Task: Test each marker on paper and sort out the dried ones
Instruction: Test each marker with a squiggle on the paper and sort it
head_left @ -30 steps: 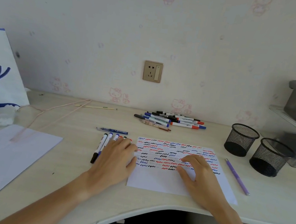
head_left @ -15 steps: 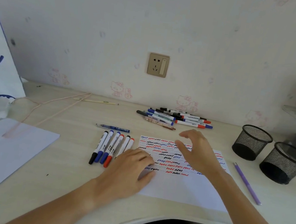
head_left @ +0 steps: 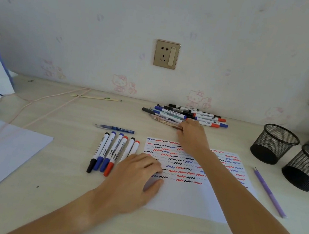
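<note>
**Q:** What has changed in the last second?

**Me:** My right hand (head_left: 191, 133) was lying on the test paper (head_left: 188, 198) among the squiggles. It has since crossed the sheet to the heap of untested markers (head_left: 189, 115) by the wall. My fingertips now sit at the near edge of that heap, on a pale patterned pen (head_left: 165, 122) that lies closest to me.

**Q:** Have you got hold of it?

**Me:** I cannot tell. My fingers are bent down over the pen and touching it, but the back of my hand hides whether they have closed round it or only rest there. The pen lies flat on the desk (head_left: 59, 173), so nothing is lifted yet.

**Q:** And your other hand?

**Me:** My left hand (head_left: 135, 181) has slid onto the paper's left edge and lies flat, fingers relaxed and together, pinning the sheet. Just beyond its knuckles, away from me, is the row of six capped markers (head_left: 112, 151), which I take for ones already tested. A single blue pen (head_left: 114, 128) lies apart, further out from that row.

**Q:** What does this mean for the job?

**Me:** As I judge it, one test is finished and the next is starting. The paper is well covered in red, blue and black marks, yet the heap under my right fingertips holds many markers, so a good deal remains. Both mesh cups (head_left: 275, 144), off to the right of my right hand, look empty.
</note>
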